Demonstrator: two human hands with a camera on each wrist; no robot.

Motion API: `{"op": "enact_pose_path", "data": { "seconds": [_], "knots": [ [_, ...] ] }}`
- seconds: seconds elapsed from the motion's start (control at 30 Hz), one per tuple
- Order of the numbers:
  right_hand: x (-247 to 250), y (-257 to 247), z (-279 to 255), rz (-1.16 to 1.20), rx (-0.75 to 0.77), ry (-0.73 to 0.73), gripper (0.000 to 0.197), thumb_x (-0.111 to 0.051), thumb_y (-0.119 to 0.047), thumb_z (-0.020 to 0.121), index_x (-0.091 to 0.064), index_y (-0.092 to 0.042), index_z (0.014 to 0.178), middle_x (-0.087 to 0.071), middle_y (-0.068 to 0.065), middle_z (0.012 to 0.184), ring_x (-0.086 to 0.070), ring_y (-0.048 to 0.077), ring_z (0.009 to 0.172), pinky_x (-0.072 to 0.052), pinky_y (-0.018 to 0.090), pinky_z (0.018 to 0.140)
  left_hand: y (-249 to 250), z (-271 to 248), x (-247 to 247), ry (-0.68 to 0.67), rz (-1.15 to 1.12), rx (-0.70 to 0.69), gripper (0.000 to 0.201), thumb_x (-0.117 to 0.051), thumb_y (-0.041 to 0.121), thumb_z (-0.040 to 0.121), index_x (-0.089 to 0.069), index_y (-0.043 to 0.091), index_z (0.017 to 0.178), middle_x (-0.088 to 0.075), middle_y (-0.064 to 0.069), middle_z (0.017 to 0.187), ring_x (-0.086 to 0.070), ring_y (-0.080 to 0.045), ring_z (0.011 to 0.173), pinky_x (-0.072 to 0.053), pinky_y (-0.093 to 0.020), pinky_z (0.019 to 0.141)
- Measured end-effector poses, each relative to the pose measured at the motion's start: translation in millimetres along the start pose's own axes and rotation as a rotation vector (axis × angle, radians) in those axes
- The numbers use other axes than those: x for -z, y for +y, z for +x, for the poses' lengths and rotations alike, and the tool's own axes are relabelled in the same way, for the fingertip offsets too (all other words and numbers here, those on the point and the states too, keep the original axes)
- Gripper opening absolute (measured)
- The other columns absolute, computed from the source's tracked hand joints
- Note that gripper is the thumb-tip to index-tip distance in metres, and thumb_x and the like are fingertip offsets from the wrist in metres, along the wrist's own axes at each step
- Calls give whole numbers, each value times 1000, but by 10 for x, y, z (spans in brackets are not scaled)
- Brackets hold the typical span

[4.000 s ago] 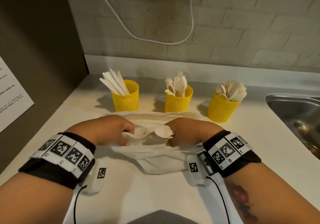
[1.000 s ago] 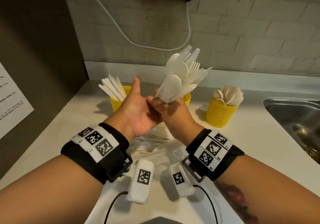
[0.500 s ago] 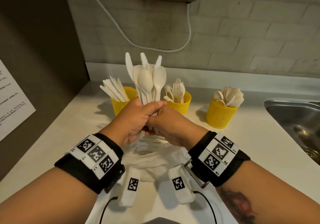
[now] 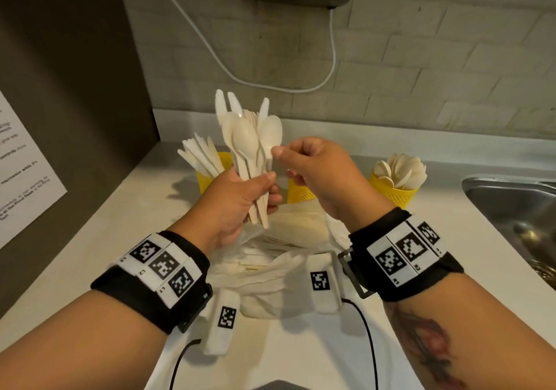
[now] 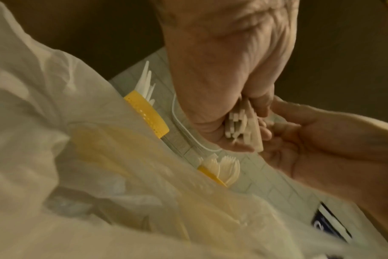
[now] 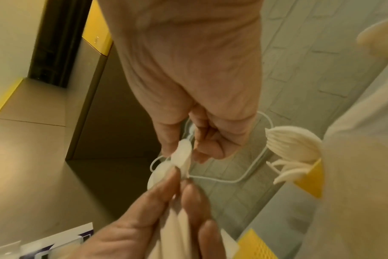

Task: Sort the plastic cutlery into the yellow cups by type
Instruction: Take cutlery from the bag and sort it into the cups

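The left hand (image 4: pixel 231 206) is gripping a bunch of mixed plastic cutlery (image 4: pixel 248 142) upright above the counter (image 4: pixel 304 356), its fingers (image 4: pixel 272 198) curling round the handles while spoons, knives and fork tips are fanning out above them. The right hand (image 4: pixel 319 173) is hovering just beside the bunch, with thumb and forefinger pinching the edge of one spoon (image 4: pixel 270 136) at its bowl; the other fingers are curling loosely. In the right wrist view that spoon (image 6: pixel 182 155) is sitting between the fingertips (image 6: pixel 166 150).

Beyond the left hand's fingers a yellow cup of knives (image 4: pixel 210 173) is standing; behind the right hand a second yellow cup (image 4: pixel 298 194) is partly hidden, and the left wrist view is showing forks (image 5: pixel 224 168) in it. Further right of the fingers, a third yellow cup (image 4: pixel 394 192) is holding spoons. Below both hands a pale cloth bag (image 4: pixel 270 257) is lying crumpled on the counter. A steel sink (image 4: pixel 511 209) is sitting at the far right.
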State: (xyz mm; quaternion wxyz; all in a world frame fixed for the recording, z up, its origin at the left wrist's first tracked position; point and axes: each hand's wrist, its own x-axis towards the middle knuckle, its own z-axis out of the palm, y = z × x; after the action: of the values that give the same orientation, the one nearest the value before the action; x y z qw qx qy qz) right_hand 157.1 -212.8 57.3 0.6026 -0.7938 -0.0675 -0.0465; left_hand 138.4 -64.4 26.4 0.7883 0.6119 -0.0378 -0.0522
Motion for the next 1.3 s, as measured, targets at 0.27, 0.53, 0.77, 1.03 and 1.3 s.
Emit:
{"op": "enact_pose_path", "data": {
  "seconds": [0.27,0.53,0.77,1.03,1.3],
  "knots": [
    [-94,48,1,334,-131,112,22,-53,-21,99,-60,-8,82,-61,8,71,-61,25,70,-58,41,79,-72,-4,-94,67,15,-41,13,-63,18,95,-66,13,106,-73,-4,74,-69,-15,65,-57,-29,61],
    [-175,-22,7,350,-55,240,28,-36,-29,104,-51,-6,101,-60,5,70,-59,24,63,-58,53,73,-69,77,-200,131,82,-91,18,-58,17,98,-68,13,113,-73,-13,89,-64,-20,61,-54,-31,59],
    [-257,-2,-76,296,-67,138,17,-48,-21,101,-56,-7,96,-56,2,70,-57,10,47,-48,25,42,-86,154,-201,203,7,-99,18,-53,0,93,-62,9,106,-67,-8,75,-65,-15,58,-58,-31,59],
    [-299,-15,-77,-11,81,71,31,-71,-41,84,-56,-14,87,-62,5,77,-57,14,66,-51,34,58,-135,194,-237,189,155,-126,13,-51,25,101,-63,23,101,-64,11,68,-55,-7,59,-42,-23,52],
    [-319,56,-58,49,54,17,41,-74,-35,71,-63,-2,92,-63,8,74,-59,25,68,-51,43,68,-113,185,-99,53,282,-151,35,-65,24,92,-56,22,126,-71,-1,111,-69,-11,102,-56,-30,85]
  ]
}}
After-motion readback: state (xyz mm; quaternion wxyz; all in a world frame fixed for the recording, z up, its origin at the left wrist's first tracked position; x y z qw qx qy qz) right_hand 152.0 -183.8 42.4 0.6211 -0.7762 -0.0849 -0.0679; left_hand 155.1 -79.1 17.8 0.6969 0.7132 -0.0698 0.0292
